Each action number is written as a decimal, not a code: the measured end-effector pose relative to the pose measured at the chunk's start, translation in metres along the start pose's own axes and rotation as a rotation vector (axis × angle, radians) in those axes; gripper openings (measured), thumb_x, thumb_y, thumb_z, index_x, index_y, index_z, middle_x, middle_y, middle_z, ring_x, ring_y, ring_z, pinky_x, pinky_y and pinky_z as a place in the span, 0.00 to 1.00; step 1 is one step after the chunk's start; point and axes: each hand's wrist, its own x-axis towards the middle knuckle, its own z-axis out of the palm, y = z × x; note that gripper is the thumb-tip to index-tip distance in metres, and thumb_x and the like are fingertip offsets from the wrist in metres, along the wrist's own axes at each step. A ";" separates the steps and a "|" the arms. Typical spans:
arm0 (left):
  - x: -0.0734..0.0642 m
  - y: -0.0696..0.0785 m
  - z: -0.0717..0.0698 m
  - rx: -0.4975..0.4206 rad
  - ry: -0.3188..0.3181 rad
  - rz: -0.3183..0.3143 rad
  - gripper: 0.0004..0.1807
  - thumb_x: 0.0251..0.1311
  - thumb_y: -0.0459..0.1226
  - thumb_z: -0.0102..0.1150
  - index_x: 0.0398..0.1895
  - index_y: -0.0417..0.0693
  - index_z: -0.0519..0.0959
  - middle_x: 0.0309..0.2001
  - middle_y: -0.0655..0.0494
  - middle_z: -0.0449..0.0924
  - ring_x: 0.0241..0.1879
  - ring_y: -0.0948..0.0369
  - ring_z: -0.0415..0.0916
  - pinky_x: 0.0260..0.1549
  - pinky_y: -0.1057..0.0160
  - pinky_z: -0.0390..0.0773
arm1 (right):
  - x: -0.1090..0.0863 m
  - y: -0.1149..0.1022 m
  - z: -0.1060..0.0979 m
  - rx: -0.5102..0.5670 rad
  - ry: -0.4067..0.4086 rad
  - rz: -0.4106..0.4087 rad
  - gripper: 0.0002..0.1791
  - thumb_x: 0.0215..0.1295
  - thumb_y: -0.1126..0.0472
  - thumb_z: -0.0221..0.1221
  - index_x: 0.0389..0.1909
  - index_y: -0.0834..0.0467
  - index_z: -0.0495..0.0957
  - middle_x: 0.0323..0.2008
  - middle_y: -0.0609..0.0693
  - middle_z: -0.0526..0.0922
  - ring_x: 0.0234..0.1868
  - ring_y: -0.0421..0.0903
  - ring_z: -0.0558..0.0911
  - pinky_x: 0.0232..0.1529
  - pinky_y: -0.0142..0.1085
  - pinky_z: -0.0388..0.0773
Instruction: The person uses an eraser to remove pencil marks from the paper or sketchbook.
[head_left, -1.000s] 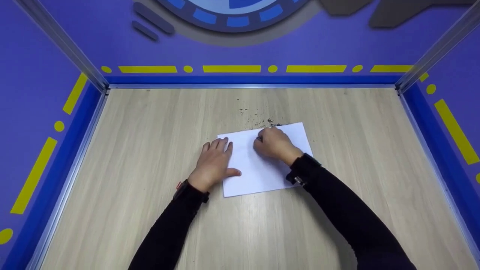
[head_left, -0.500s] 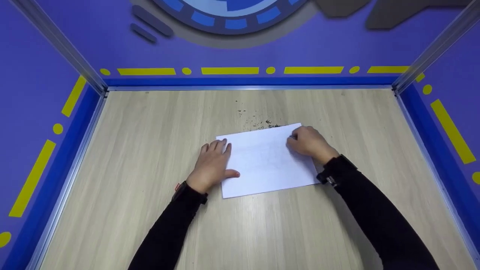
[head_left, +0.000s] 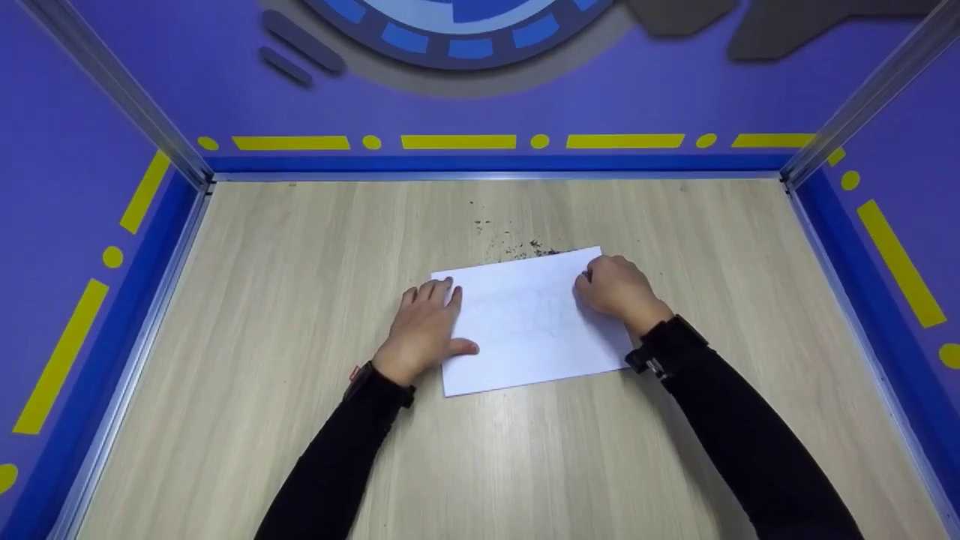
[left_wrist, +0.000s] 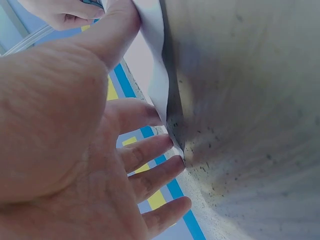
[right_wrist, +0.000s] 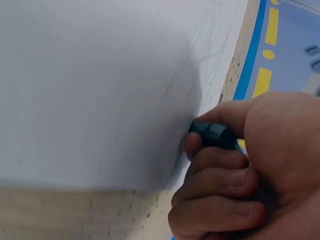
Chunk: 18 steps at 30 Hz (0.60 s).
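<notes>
A white sheet of paper lies slightly turned on the wooden table, with faint grey lines on it. My left hand rests spread on the sheet's left edge, fingers extended and thumb out over the paper. At the far right part of the sheet, my right hand curls round a small dark eraser. In the right wrist view one end of the eraser shows between thumb and fingers against the paper; the rest is hidden in the palm. Pencil-like strokes show beside it.
Dark crumbs lie scattered on the table just beyond the sheet's far edge. Purple-blue panels with yellow marks and metal rails enclose the table at the back and both sides.
My right hand has moved from the sheet's upper middle to its right side, then shifted only slightly over the last half second. My left hand keeps its place on the paper.
</notes>
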 end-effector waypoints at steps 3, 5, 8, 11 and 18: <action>0.000 0.000 0.000 0.002 0.008 0.003 0.60 0.63 0.66 0.72 0.87 0.39 0.62 0.87 0.38 0.57 0.87 0.39 0.54 0.86 0.37 0.55 | -0.002 -0.005 0.002 0.019 0.016 0.014 0.18 0.77 0.53 0.54 0.25 0.56 0.70 0.28 0.53 0.73 0.30 0.52 0.75 0.31 0.42 0.68; -0.001 0.000 -0.001 0.006 0.020 0.009 0.60 0.62 0.66 0.73 0.86 0.38 0.63 0.87 0.37 0.58 0.86 0.39 0.55 0.85 0.36 0.56 | -0.003 -0.013 0.005 0.039 0.033 0.008 0.20 0.77 0.52 0.55 0.23 0.54 0.69 0.26 0.52 0.72 0.29 0.52 0.74 0.30 0.41 0.68; -0.001 0.000 -0.001 0.009 0.035 0.018 0.60 0.62 0.66 0.73 0.86 0.38 0.64 0.86 0.37 0.59 0.86 0.39 0.56 0.85 0.36 0.57 | -0.002 -0.036 0.013 0.058 0.033 -0.035 0.23 0.79 0.49 0.56 0.22 0.53 0.69 0.26 0.52 0.75 0.30 0.53 0.77 0.33 0.44 0.75; -0.001 -0.001 0.000 0.012 0.042 0.023 0.60 0.62 0.66 0.73 0.86 0.38 0.64 0.86 0.37 0.60 0.85 0.39 0.57 0.85 0.35 0.57 | 0.001 -0.066 0.025 0.044 0.024 -0.076 0.22 0.81 0.48 0.56 0.25 0.54 0.75 0.33 0.57 0.84 0.37 0.57 0.83 0.44 0.50 0.83; -0.002 -0.001 0.002 0.005 0.060 0.035 0.59 0.61 0.66 0.74 0.85 0.37 0.66 0.85 0.36 0.62 0.84 0.38 0.58 0.83 0.34 0.60 | 0.012 -0.113 0.048 -0.092 0.023 -0.168 0.20 0.79 0.51 0.56 0.35 0.62 0.87 0.46 0.65 0.92 0.51 0.65 0.90 0.57 0.58 0.88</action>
